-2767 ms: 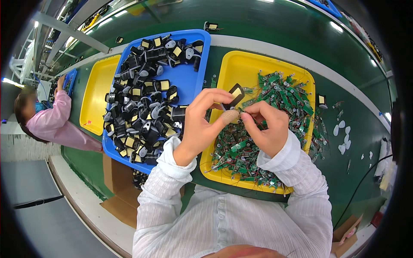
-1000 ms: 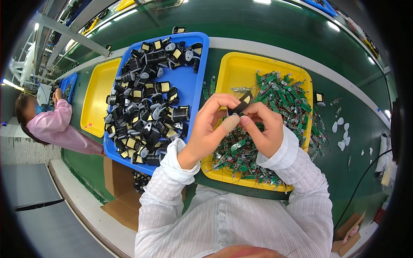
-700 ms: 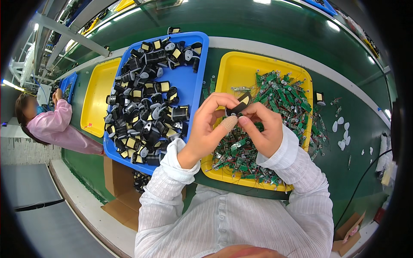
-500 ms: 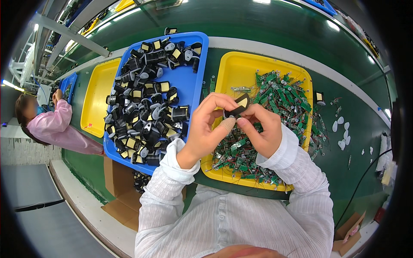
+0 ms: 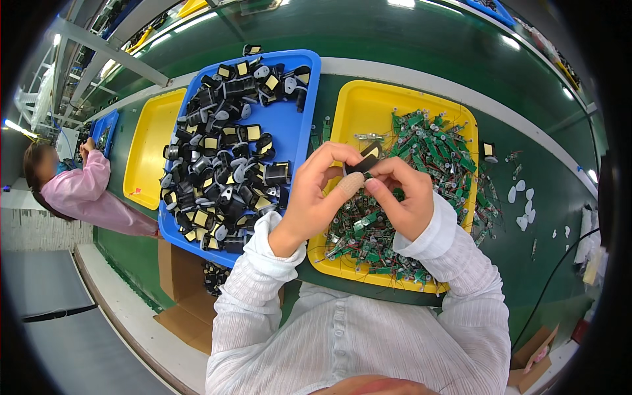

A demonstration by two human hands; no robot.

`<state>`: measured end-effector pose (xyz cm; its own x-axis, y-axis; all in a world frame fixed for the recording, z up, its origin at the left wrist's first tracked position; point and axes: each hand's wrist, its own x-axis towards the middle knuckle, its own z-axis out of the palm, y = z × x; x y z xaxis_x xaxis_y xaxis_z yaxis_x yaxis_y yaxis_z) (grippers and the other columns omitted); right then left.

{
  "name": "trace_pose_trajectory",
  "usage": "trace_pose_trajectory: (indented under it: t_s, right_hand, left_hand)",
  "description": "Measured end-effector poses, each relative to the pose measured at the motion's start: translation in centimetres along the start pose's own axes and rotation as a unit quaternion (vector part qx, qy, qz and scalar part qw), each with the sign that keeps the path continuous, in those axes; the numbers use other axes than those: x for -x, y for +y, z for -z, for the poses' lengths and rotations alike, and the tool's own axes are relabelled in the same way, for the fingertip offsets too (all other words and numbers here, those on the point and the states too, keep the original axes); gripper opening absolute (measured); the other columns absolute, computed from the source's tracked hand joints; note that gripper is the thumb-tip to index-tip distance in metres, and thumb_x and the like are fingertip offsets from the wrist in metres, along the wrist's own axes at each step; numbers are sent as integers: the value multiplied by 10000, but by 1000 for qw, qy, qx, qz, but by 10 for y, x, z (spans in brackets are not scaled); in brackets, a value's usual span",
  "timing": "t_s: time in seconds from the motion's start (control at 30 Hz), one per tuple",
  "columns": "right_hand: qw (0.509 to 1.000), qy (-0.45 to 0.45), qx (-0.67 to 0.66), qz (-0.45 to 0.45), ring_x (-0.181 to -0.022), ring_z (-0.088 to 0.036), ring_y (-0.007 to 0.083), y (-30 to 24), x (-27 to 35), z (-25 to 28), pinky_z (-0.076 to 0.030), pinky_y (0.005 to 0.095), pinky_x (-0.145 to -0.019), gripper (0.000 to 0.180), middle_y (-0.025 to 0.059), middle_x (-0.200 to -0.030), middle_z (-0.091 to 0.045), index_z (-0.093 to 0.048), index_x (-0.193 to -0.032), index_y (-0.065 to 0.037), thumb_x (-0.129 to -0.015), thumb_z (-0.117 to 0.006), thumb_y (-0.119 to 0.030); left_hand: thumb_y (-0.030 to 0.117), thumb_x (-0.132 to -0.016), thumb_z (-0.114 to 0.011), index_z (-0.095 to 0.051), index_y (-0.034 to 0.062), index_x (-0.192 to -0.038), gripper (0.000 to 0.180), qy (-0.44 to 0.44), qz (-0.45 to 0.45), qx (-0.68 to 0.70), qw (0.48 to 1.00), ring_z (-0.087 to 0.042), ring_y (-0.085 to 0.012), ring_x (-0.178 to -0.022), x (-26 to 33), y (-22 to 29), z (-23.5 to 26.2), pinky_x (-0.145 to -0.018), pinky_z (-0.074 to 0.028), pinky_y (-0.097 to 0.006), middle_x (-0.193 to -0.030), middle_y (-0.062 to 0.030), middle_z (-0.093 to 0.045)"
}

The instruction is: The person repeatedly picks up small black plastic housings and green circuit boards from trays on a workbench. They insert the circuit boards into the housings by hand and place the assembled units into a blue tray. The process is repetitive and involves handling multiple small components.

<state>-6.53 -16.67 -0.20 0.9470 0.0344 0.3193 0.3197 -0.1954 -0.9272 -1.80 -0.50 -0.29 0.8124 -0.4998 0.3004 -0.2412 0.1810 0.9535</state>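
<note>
Head view: over the filled yellow tray (image 5: pixel 362 108), the left hand (image 5: pixel 315 191) pinches a black case (image 5: pixel 361 164), likely light, stiff, best held by its sides; the right hand (image 5: pixel 409 194), nearly closed beside it, has an unclear hold.

Head-worn fisheye, downward, apparently near

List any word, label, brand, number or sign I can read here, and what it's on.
None can be read.
Green circuit boards in the right-hand yellow plastic tray: any print is too small.
Black plastic parts with pale-yellow pads in the blue plastic tray: no legible marking.
Black plastic piece in the left hand: partly covered, nothing readable.
</note>
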Motion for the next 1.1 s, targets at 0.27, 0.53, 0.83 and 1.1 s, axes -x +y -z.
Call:
trace_pose_trajectory:
  t_s: [0.27,0.53,0.83,1.1]
  right_hand:
    - [993,-5,-93,-65,-607,-570,106,1,-2,2,-457,224,-549,111,65,-730,-594,-540,-885,15,-807,-593,-44]
    - [974,-44,-216,-57,-685,-567,119,8,-2,7,-484,230,-619,125,77,-851,-535,-515,-899,28,-795,-585,26]
    - [968,-79,-238,-5,-749,-595,157,7,1,9,-504,252,-672,141,104,-887,-533,-525,-913,39,-786,-585,51]
    - [972,-71,-225,-15,-747,-625,160,2,1,8,-514,251,-665,173,104,-837,-578,-559,-927,43,-766,-624,40]
  left_hand:
    - [49,-733,-666,-562,6,-960,254,19,-69,-104,992,-564,-192,-901,-3,5,0,-716,-483,-288,-991,-113,-551]
    - [-74,-543,-710,-676,49,-806,292,43,-238,-241,940,-597,-201,-713,-4,12,5,-627,-485,-266,-779,-49,-628]
    - [-69,-594,-695,-647,16,-861,285,-5,-163,-67,984,-593,-180,-779,-1,6,13,-699,-476,-265,-804,-63,-614]
    - [-25,-731,-636,-494,17,-1037,340,-65,-56,93,992,-537,-170,-918,-2,2,10,-780,-478,-297,-995,-91,-514]
